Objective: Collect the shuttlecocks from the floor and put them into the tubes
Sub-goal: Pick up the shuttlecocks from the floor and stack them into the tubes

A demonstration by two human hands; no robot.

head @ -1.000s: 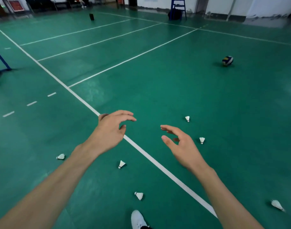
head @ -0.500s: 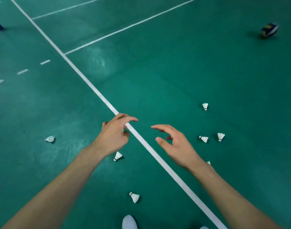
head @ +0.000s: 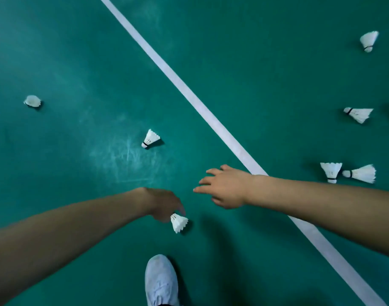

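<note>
Reaching left hand [head: 165, 204] at nearest shuttlecock [head: 178, 222], fingers curled onto cork end, skirt pointing toward shoe; right hand [head: 225, 187] farther, fingers apart, empty.

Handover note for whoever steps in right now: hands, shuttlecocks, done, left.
Left hand: reaching down, fingers at the cork end of the nearest shuttlecock; grip not confirmed, it looks to be on the floor.
Right hand: open, empty, hovering left of the white line.
Loose left of the line: one ahead, one far left.
Right of the line: touching pair, one, one; another cut off at the right edge.
Done: nothing visibly collected. No tubes in view.
Left: pick up everything, find the tubes, load them.
</note>
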